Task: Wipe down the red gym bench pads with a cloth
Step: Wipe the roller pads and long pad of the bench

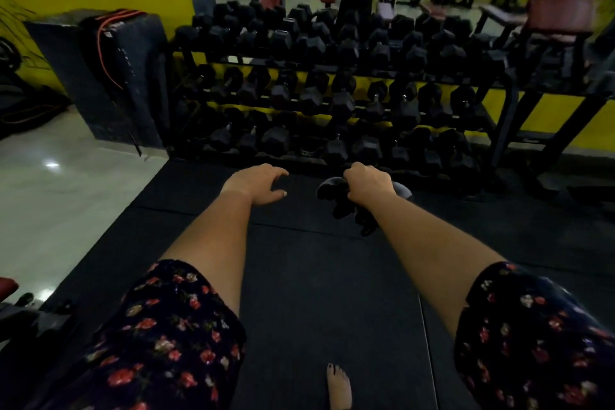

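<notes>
Right hand [367,185] gripping likely cloth [352,213], left hand [256,181] loose, dumbbells [309,96] filling rack [501,140]

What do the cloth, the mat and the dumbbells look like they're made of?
Cloth: probably soft dark fabric; it bunches and droops in limp folds from the right hand.
Mat: likely rubber, matte black, laid in tiles with visible seams.
Dumbbells: the hex heads look rubber-coated and dull black; some handles show a metallic glint.
</notes>
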`<state>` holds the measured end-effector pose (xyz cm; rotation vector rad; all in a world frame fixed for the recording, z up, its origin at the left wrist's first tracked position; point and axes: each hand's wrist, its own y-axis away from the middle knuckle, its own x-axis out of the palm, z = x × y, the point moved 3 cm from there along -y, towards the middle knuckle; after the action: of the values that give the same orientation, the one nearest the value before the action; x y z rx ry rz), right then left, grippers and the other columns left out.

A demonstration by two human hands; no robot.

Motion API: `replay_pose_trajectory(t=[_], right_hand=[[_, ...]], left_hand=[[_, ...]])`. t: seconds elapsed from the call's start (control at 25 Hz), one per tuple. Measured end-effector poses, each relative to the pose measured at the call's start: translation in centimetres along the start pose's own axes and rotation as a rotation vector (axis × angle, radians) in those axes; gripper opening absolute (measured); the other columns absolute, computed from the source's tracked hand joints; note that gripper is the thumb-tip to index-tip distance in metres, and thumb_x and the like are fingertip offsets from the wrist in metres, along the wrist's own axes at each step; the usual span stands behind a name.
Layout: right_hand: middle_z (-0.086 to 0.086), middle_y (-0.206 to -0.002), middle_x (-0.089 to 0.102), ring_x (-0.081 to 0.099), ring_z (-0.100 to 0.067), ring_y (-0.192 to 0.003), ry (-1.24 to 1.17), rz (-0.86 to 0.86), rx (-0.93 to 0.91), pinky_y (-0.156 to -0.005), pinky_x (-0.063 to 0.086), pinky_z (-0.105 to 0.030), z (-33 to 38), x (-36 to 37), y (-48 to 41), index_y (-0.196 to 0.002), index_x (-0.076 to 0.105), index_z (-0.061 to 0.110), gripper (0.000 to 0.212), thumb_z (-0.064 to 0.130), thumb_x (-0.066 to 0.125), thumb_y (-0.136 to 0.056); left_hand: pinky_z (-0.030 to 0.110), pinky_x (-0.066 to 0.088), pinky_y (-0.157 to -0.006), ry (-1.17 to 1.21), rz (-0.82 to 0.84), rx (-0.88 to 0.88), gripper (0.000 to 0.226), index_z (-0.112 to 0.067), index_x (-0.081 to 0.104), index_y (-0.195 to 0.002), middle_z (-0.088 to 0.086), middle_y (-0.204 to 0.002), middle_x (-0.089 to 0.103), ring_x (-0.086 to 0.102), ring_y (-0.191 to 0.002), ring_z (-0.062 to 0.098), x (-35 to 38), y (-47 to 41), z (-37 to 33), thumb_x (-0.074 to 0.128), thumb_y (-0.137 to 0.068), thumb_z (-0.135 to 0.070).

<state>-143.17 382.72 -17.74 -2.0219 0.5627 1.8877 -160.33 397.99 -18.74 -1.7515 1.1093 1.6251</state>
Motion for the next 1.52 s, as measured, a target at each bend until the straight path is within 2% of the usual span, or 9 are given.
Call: replay_pose_trajectory(t=[0.28,0.56,0.92,1.08,1.2,1.32,1.52], right_hand=[[-0.009,-0.119,0.05,0.053,-0.031,-0.108,0.023,-0.045,-0.1,-0.069,0.041,-0.039,-3.8,-2.6,-13.8,-0.118,0.058,0.013,0.026,0.01,0.055,-0.092],[-0.008,-0.119,0.05,0.054,-0.031,-0.107,-0.019,0.04,-0.233,-0.07,0.042,-0.039,0.5,0.4,-22.1,-0.117,0.058,0.013,0.025,0.01,0.054,-0.092],[-0.008,-0.119,0.05,0.053,-0.03,-0.106,0.005,0.182,-0.399,-0.074,0.047,-0.04,12.0,5.3,-31.7,-0.114,0.056,0.013,0.022,0.013,0.055,-0.092],[-0.008,-0.119,0.049,0.054,-0.03,-0.106,0.006,0.213,-0.408,-0.071,0.044,-0.038,18.4,5.4,-38.1,-0.115,0.056,0.014,0.023,0.014,0.056,-0.092],[-0.008,-0.119,0.049,0.054,-0.03,-0.108,-0.015,0.235,-0.448,-0.076,0.047,-0.04,24.3,4.9,-41.4,-0.117,0.056,0.014,0.026,0.014,0.057,-0.092],[-0.009,-0.121,0.049,0.054,-0.031,-0.109,-0.021,0.236,-0.523,-0.081,0.05,-0.043,30.6,4.6,-44.2,-0.119,0.056,0.013,0.027,0.014,0.056,-0.092],[-0.009,-0.12,0.049,0.053,-0.031,-0.108,0.018,0.227,-0.657,-0.081,0.047,-0.042,39.9,3.7,-48.8,-0.119,0.056,0.014,0.027,0.014,0.056,-0.092]], left_hand=[[0.043,0.046,-0.1,0.066,-0.019,-0.059,0.055,-0.031,0.042,-0.144,-0.001,-0.137,0.049,0.05,-0.124,0.021,-3.2,-10.2,1.9,0.056,-0.093,-0.047],[0.037,0.046,-0.098,0.138,0.024,-0.228,0.053,-0.029,0.045,-0.142,-0.002,-0.132,0.053,0.052,-0.119,0.017,-2.0,-12.0,8.1,0.057,-0.094,-0.045],[0.038,0.045,-0.1,0.263,0.109,-0.377,0.052,-0.031,0.045,-0.142,-0.003,-0.131,0.053,0.053,-0.116,0.015,2.8,-14.0,20.4,0.056,-0.093,-0.046],[0.039,0.046,-0.1,0.312,0.103,-0.421,0.052,-0.031,0.045,-0.142,-0.003,-0.132,0.053,0.053,-0.117,0.016,2.5,-16.4,28.2,0.055,-0.094,-0.046],[0.041,0.046,-0.1,0.325,0.116,-0.461,0.051,-0.031,0.046,-0.141,-0.003,-0.132,0.053,0.054,-0.117,0.017,1.8,-16.6,33.7,0.056,-0.093,-0.046],[0.037,0.046,-0.099,0.319,0.072,-0.511,0.051,-0.03,0.048,-0.141,-0.003,-0.13,0.054,0.055,-0.115,0.017,0.1,-16.5,39.8,0.057,-0.093,-0.046],[0.039,0.046,-0.1,0.321,0.033,-0.65,0.051,-0.031,0.047,-0.141,-0.002,-0.13,0.053,0.055,-0.116,0.017,-1.6,-14.0,48.6,0.057,-0.093,-0.045]])
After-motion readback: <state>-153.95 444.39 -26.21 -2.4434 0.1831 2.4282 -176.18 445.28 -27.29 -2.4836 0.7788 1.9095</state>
